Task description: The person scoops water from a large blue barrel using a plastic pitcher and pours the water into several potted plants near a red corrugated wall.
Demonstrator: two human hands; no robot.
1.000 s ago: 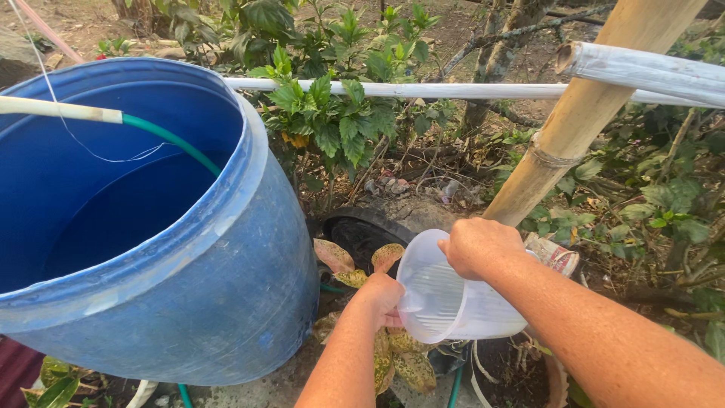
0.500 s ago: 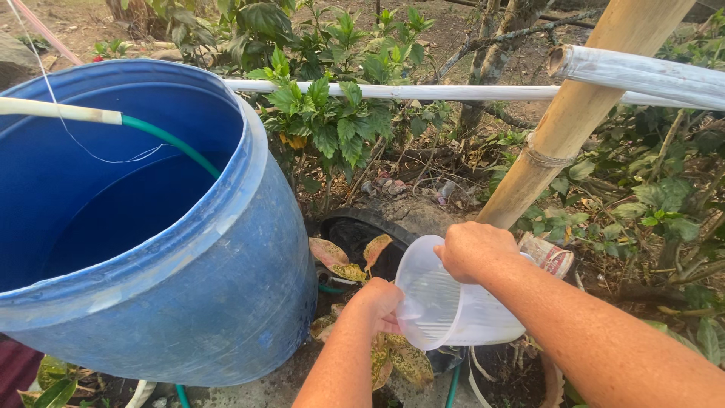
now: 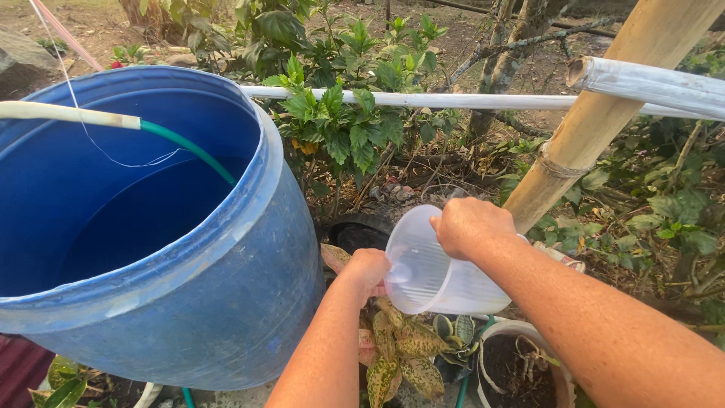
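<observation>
Clear plastic jug (image 3: 434,273) is tipping mouth-down over a spotted-leaf plant (image 3: 400,344), clamped between both hands: the right hand (image 3: 470,225) is gripping its upper rim, the left hand (image 3: 368,270) is closing on the lower lip. Tilted too steeply, it is likely to spill wide of the white pot (image 3: 521,363) beside the plant, and a wet rim could slip from the fingers. A blue barrel (image 3: 226,302), fed by a green hose (image 3: 189,147), is standing just to the left.
</observation>
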